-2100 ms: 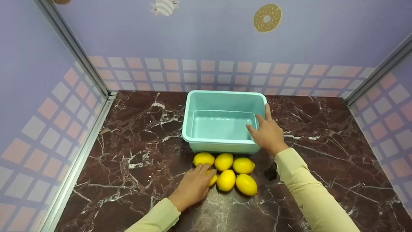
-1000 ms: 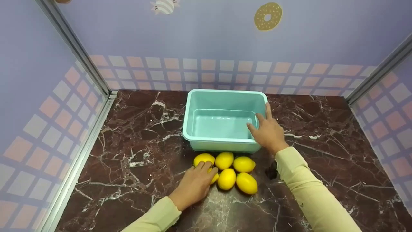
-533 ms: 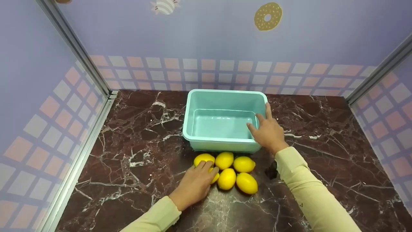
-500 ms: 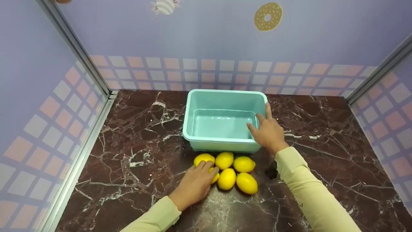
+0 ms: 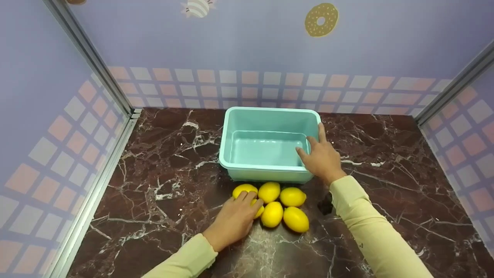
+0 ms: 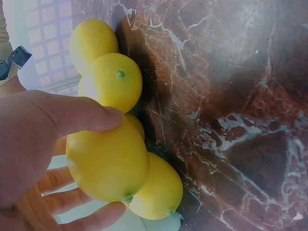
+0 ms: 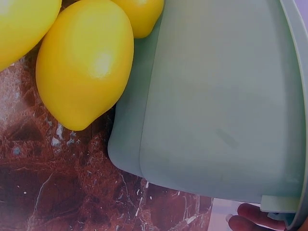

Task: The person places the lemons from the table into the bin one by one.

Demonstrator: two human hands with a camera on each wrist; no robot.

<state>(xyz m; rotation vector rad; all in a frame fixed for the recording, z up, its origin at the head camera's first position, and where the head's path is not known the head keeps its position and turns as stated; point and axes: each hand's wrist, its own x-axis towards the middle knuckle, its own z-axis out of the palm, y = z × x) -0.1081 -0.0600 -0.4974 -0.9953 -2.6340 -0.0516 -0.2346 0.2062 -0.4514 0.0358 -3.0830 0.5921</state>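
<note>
My left hand (image 5: 233, 220) holds a yellow lemon (image 6: 108, 161) at the front left of a lemon cluster. In the left wrist view its thumb lies over the lemon and the fingers are behind it. The other lemons form two rows, among them a back-left lemon (image 5: 243, 189), a front-middle lemon (image 5: 272, 214) and a front-right lemon (image 5: 296, 220). Right behind them stands a pale turquoise plastic basin (image 5: 266, 168) with nothing inside. At its right side, my right hand (image 5: 324, 161) grips the rim, with fingertips (image 7: 252, 214) showing beneath it in the right wrist view.
Everything stands on a dark red marbled tabletop (image 5: 166, 216) with white veins. A purple back wall (image 5: 247, 46) with a checked band rises behind the basin. Side panels close off left and right. A small dark object (image 5: 326, 204) shows beside the right sleeve.
My left hand and the lemon in it have shifted very slightly to the right. The basin, the right hand and the other lemons look the same, apart from a small camera shift.
</note>
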